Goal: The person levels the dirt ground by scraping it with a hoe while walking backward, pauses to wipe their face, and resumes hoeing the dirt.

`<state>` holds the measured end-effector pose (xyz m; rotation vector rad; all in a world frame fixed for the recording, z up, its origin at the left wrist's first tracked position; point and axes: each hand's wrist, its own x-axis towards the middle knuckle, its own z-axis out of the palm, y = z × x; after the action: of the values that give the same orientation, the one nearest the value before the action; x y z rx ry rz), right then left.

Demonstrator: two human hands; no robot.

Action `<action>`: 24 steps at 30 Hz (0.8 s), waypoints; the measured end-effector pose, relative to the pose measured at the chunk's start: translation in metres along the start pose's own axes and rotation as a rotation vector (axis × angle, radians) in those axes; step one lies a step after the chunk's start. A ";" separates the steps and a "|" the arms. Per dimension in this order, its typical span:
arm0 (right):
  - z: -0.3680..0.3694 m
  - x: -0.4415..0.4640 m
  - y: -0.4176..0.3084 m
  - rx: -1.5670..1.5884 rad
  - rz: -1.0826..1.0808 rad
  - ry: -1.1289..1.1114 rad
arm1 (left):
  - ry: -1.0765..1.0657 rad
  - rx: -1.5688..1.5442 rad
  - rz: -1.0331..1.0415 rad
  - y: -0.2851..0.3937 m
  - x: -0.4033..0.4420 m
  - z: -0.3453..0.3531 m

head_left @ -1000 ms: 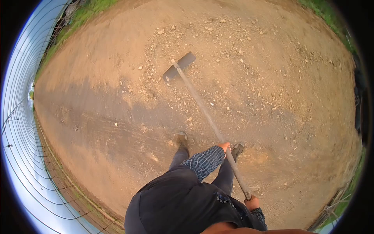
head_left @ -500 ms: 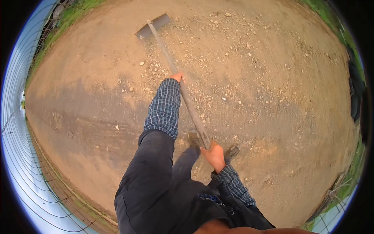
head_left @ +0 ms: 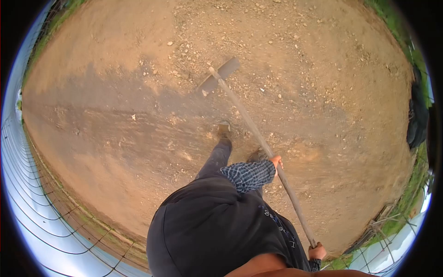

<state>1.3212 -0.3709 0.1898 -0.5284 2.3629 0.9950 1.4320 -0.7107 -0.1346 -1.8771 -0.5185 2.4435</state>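
Note:
A long wooden handle (head_left: 249, 121) slants from the upper middle to the lower right, with a flat, wide metal blade (head_left: 226, 70) at its far end. The blade rests on dirt strewn with small stones. My left hand (head_left: 277, 164) is closed round the handle near its middle, its checked sleeve reaching across in front of my body. Lower right, my right hand (head_left: 317, 251) is wrapped round the handle's near end, close to my side.
One boot (head_left: 224, 128) stands on the ground left of the handle; the other is partly hidden behind my left forearm. Loose stones (head_left: 184, 53) lie around the blade. Wire fencing (head_left: 69, 231) curves along the left, and a dark object (head_left: 417, 120) lies at the right edge.
Half a second ago the blade was farther out and both arms reached forward. Now the tool is drawn back toward my body, with both hands lower and farther right.

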 end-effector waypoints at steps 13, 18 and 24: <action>-0.068 0.063 -0.216 0.189 -0.461 0.167 | 0.057 0.030 0.525 0.220 0.021 -0.132; -0.087 0.021 -0.311 0.445 -0.626 0.333 | 0.266 0.002 0.710 0.338 -0.097 -0.187; -0.033 0.044 -0.248 0.537 -0.631 0.147 | 0.218 -0.256 0.733 0.245 -0.144 -0.145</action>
<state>1.4079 -0.5645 0.0501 -1.0520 2.2155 0.0384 1.6537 -0.9366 -0.0984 -2.8071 -0.1402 2.5734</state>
